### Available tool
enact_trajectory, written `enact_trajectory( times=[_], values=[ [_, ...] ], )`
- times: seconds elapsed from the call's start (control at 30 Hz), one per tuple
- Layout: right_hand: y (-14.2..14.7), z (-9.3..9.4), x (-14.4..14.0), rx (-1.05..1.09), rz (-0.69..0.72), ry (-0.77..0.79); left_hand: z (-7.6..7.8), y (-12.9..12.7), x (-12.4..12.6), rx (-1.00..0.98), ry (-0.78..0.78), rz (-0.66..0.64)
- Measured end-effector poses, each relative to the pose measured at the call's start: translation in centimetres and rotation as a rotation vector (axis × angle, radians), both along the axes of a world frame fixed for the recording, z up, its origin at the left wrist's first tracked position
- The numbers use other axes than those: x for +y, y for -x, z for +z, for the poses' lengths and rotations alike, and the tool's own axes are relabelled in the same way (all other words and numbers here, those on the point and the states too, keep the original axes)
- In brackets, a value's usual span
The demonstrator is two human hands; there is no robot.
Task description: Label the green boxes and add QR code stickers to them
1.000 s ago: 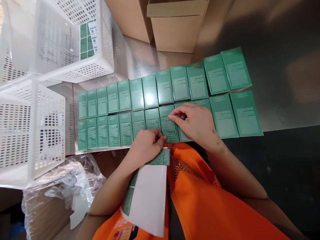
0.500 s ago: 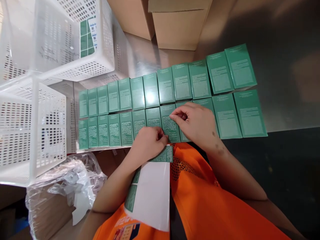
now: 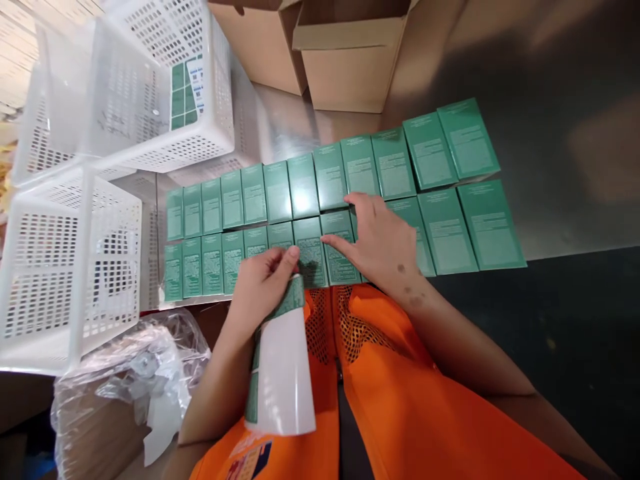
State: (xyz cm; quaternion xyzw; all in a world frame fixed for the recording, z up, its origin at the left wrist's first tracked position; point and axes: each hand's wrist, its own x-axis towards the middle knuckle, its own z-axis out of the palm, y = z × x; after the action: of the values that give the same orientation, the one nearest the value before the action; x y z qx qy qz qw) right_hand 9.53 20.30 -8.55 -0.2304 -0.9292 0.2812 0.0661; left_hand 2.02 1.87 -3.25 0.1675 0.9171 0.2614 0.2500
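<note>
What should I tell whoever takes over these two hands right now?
Left hand: holds a label sheet, curled, with green labels along its left and top edges, at the near table edge.
Right hand: open, fingers spread flat on the near row of green boxes, index finger on a labelled box.
Boxes: two rows lie flat on the metal table.
Done: near-row boxes left of the right hand carry denser, darker print that looks like stuck-on labels.
Left: near-row boxes right of that hand and the far row look unlabelled.
White baskets stand left; one holds another label sheet.
</note>
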Motion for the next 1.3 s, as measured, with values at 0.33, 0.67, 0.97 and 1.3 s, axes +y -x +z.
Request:
enact_trajectory(
  times=[0.33,0.67,0.97,1.3],
  values=[
    [-5.4,-0.1,1.0,0.165,0.488,0.148,1.0,2.2,-1.1,0.426,-0.115,0.271],
    [-4.7,2.0,-3.2,0.367,0.014,0.907,0.6,1.3,2.9,0.570,-0.395,0.312],
    [-2.6,2.9,-1.8,0.393,0.083,0.547,1.1,2.0,0.1,0.056,-0.522,0.096],
    [-1.3,1.3,-3.5,0.748,0.264,-0.252,1.5,2.8,0.4,-0.223,-0.557,0.145]
  ],
)
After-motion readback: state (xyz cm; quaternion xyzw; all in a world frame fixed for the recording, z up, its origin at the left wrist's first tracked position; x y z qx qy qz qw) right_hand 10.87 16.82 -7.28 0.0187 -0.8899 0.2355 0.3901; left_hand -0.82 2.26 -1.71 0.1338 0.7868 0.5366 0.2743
